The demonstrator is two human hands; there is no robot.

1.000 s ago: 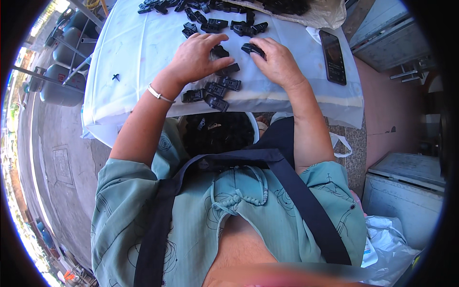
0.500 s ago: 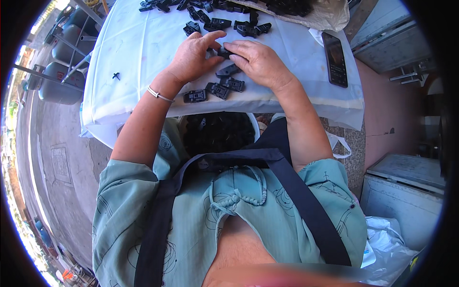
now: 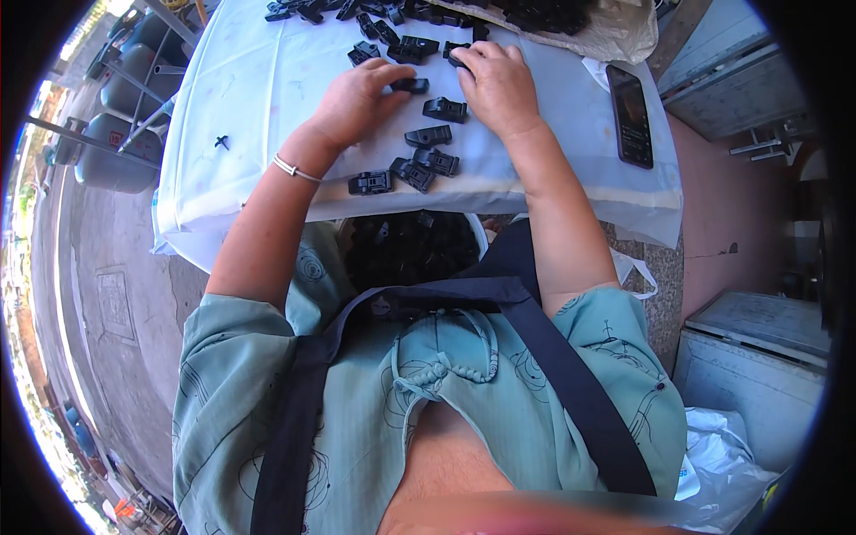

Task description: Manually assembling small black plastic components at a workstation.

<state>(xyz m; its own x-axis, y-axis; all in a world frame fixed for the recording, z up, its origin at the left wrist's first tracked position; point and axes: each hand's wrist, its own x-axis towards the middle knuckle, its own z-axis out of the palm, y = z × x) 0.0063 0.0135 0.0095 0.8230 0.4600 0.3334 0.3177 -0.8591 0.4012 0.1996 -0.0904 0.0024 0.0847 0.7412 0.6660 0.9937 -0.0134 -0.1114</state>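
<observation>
My left hand (image 3: 358,100) pinches a small black plastic part (image 3: 410,86) between thumb and fingers, just above the white-covered table (image 3: 267,107). Farther right, my right hand (image 3: 496,82) has its fingers closed on another black part (image 3: 456,53), which they partly cover. Between my forearms lie several similar black pieces: a separate moulded one (image 3: 445,110), a smooth-topped one (image 3: 428,135), and a row nearest me that includes a blocky piece (image 3: 371,182). Beyond my left fingers rests a bigger black part (image 3: 413,49).
More black parts (image 3: 303,9) lie along the far side, by a pale sack (image 3: 615,31) holding dark pieces. A phone (image 3: 629,116) lies at the right. Below the near edge, a tub (image 3: 482,239) holds black parts. One tiny black piece (image 3: 222,142) sits at the left.
My hands have moved apart. A black piece now lies on the cloth between them, the left holds a small part, and the right has reached farther away to another part.
</observation>
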